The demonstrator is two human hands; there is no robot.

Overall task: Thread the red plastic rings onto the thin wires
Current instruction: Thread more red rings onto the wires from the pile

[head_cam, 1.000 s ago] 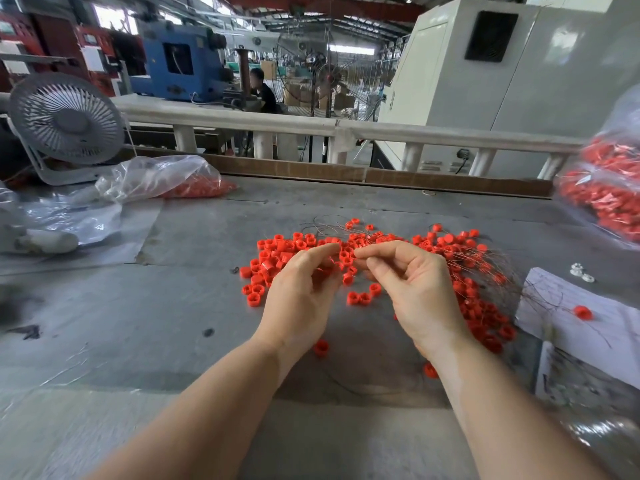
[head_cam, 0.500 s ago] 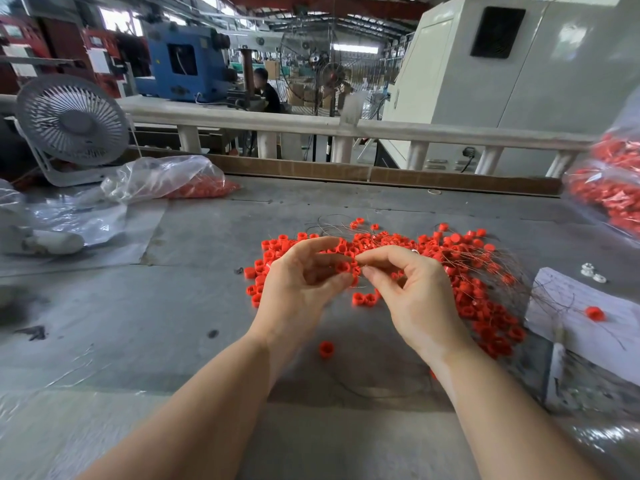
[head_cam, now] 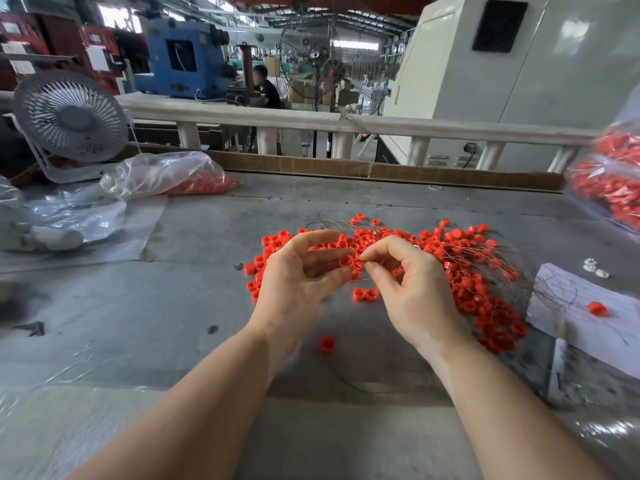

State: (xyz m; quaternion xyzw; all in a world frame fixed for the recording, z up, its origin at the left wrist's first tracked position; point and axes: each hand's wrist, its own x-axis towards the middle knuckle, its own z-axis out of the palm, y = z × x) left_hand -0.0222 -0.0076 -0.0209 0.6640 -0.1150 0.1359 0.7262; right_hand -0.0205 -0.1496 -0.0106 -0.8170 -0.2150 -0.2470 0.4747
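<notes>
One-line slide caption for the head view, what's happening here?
Left hand pinches a red plastic ring while right hand pinches a thin wire at it, above the loose ring pile.

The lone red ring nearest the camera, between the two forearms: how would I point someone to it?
Start at the big pile of red rings in the middle of the grey table. Come toward the camera, past the left hand and right hand. The lone ring lies by itself on bare table just below the wrists, with no other ring touching it.
</notes>
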